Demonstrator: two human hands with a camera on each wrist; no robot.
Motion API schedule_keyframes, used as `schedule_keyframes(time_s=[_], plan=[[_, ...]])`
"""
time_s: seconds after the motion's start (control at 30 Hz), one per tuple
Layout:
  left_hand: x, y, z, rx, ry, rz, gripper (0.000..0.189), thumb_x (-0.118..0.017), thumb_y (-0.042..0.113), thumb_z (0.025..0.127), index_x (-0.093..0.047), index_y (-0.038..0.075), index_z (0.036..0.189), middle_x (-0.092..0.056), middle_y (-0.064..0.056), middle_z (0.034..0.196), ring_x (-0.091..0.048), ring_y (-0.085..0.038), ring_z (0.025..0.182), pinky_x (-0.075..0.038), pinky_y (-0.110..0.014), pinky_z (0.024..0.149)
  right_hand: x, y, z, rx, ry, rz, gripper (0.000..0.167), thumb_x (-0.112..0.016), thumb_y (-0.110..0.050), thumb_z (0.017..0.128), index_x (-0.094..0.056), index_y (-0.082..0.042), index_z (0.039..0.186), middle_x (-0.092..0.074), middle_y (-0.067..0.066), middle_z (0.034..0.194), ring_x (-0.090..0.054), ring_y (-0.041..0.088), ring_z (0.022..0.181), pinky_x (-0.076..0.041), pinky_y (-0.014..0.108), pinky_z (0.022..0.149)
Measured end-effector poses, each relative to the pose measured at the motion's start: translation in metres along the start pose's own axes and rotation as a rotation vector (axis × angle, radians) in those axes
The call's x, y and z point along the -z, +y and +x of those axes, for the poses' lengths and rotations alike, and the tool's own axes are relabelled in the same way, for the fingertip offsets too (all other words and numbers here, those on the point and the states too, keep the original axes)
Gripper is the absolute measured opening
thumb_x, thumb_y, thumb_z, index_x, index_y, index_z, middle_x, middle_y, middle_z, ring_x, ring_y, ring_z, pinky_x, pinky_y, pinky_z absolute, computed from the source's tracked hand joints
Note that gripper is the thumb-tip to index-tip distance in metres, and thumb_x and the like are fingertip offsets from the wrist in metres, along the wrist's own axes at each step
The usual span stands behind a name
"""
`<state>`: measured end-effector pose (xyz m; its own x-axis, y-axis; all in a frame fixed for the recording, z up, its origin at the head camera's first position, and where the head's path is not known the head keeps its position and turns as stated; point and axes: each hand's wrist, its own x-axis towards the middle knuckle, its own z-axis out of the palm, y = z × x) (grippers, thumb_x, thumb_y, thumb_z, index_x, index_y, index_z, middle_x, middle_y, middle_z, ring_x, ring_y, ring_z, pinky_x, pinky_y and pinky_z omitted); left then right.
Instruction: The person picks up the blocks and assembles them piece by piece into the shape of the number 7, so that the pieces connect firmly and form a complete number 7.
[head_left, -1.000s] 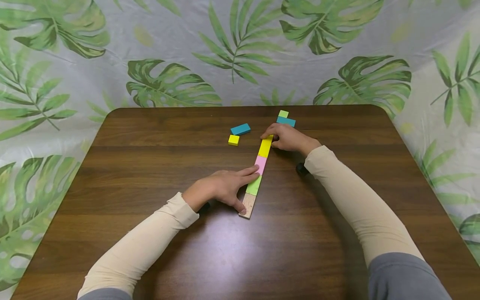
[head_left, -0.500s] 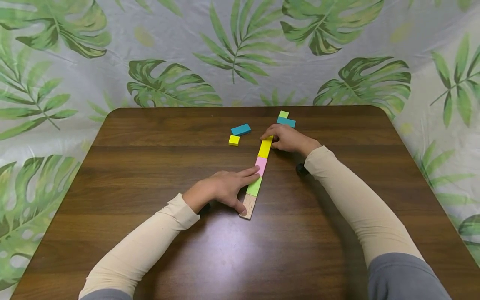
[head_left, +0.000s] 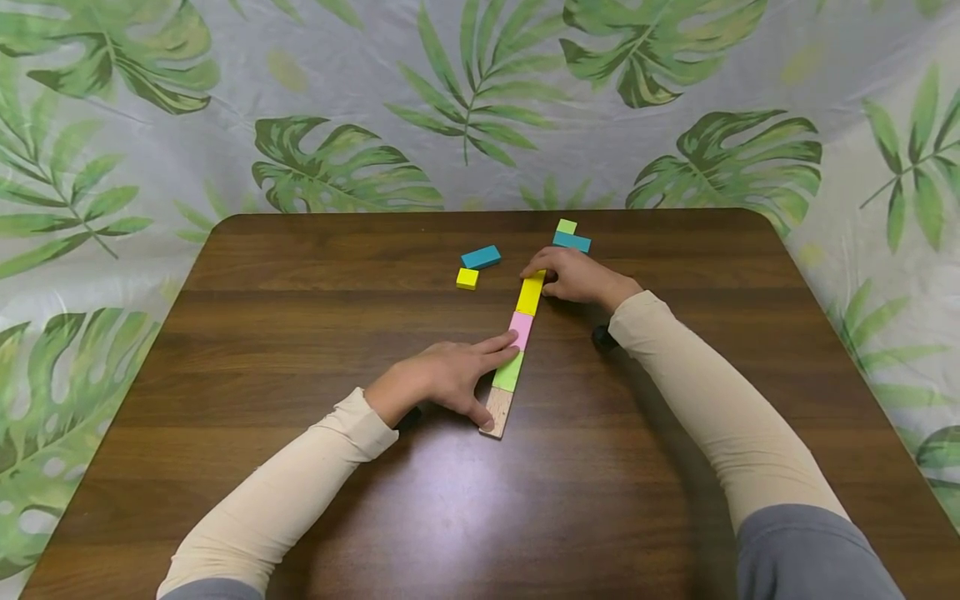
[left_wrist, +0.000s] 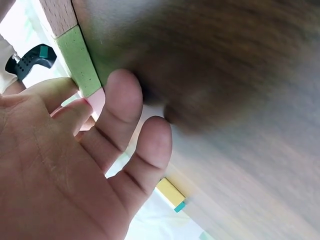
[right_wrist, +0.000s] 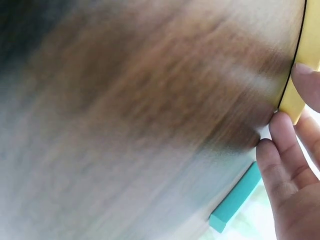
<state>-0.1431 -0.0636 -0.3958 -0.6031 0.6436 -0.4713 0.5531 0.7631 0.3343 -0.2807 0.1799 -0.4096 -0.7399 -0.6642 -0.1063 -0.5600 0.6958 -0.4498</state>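
I see L hand (head_left: 453, 372) w/ fingers apart on the block row (head_left: 507, 375), running approx 7 to 1 o'clock, R hand (head_left: 573, 275) clamped on its 1-o'clock yellow block (head_left: 530, 296); uneven push could buckle joints.

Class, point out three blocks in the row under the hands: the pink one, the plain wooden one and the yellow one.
Pink block (head_left: 524, 328): head view, uncovered top face.
Plain wooden block (head_left: 501, 408): head view, uncovered top face.
Yellow block (head_left: 531, 294): head view, middle of its visible top.
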Motion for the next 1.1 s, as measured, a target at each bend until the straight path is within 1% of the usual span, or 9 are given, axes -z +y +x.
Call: schedule_keyframes(time_s=[0.37, 0.43, 0.6, 0.73, 0.83, 0.97, 1.1], plan=[[0.0013, 0.0002, -0.0009, -0.002, 0.004, 0.002, 0.106, -0.078, 0.053, 0.079, -0.013, 0.031, 0.160, 0.004, 0.017, 0.168, -0.040, -0.022, 0.146, -0.042, -0.043, 0.107, 0.0002, 0.0004, 0.0015, 0.007, 0.001, -0.002, 0.038, -0.063, 0.000, 0.091, -0.068, -0.009, 0.128, -0.060, 0.016, 0.133, -0.059, 0.031, 0.107, -0.050, 0.047, 0.094], [0.0012, 0.0002, -0.0005, -0.001, 0.003, 0.003, 0.106, -0.078, 0.053, 0.079, -0.013, 0.032, 0.160, 0.004, 0.017, 0.168, -0.040, -0.021, 0.146, -0.043, -0.042, 0.106, 0.0013, -0.0002, 0.0015, 0.004, -0.006, -0.007, 0.038, -0.063, -0.001, 0.091, -0.067, -0.009, 0.128, -0.059, 0.016, 0.134, -0.059, 0.032, 0.110, -0.049, 0.047, 0.095], [0.0001, 0.0004, 0.0006, 0.007, -0.005, 0.008, 0.107, -0.077, 0.054, 0.079, -0.012, 0.032, 0.160, 0.005, 0.018, 0.168, -0.040, -0.022, 0.146, -0.043, -0.043, 0.107, 0.0034, -0.0026, 0.0003, -0.003, -0.024, -0.021, 0.039, -0.064, -0.002, 0.091, -0.066, -0.009, 0.129, -0.058, 0.017, 0.136, -0.055, 0.035, 0.123, -0.046, 0.051, 0.104], [-0.0001, 0.0006, 0.0005, 0.011, -0.007, 0.009, 0.107, -0.077, 0.054, 0.079, -0.012, 0.033, 0.160, 0.006, 0.019, 0.168, -0.040, -0.022, 0.146, -0.043, -0.043, 0.107, 0.0023, -0.0009, 0.0008, -0.006, -0.024, -0.025, 0.040, -0.064, -0.003, 0.091, -0.066, -0.009, 0.130, -0.059, 0.016, 0.136, -0.054, 0.035, 0.125, -0.044, 0.052, 0.107], [-0.0001, 0.0006, 0.0003, 0.010, -0.005, 0.010, 0.107, -0.077, 0.054, 0.078, -0.012, 0.033, 0.160, 0.006, 0.019, 0.168, -0.040, -0.021, 0.146, -0.043, -0.042, 0.106, 0.0013, 0.0012, 0.0020, 0.001, -0.018, -0.024, 0.041, -0.065, -0.002, 0.091, -0.066, -0.010, 0.131, -0.059, 0.016, 0.135, -0.054, 0.035, 0.124, -0.044, 0.051, 0.106], [-0.0006, 0.0000, 0.0008, 0.011, -0.001, 0.004, 0.107, -0.078, 0.054, 0.078, -0.013, 0.033, 0.160, 0.005, 0.019, 0.168, -0.040, -0.021, 0.146, -0.043, -0.042, 0.106, 0.0019, 0.0035, 0.0011, -0.010, -0.021, 0.014, 0.047, -0.064, -0.002, 0.091, -0.060, -0.011, 0.137, -0.057, 0.016, 0.139, -0.055, 0.035, 0.124, -0.046, 0.051, 0.105], [-0.0010, -0.0003, 0.0015, 0.009, 0.003, 0.002, 0.107, -0.078, 0.054, 0.078, -0.013, 0.033, 0.160, 0.005, 0.020, 0.167, -0.041, -0.021, 0.146, -0.043, -0.042, 0.107, 0.0093, 0.0067, -0.0031, -0.068, -0.006, 0.078, 0.055, -0.063, -0.004, 0.092, -0.051, -0.013, 0.145, -0.054, 0.015, 0.144, -0.059, 0.034, 0.121, -0.049, 0.050, 0.100]])
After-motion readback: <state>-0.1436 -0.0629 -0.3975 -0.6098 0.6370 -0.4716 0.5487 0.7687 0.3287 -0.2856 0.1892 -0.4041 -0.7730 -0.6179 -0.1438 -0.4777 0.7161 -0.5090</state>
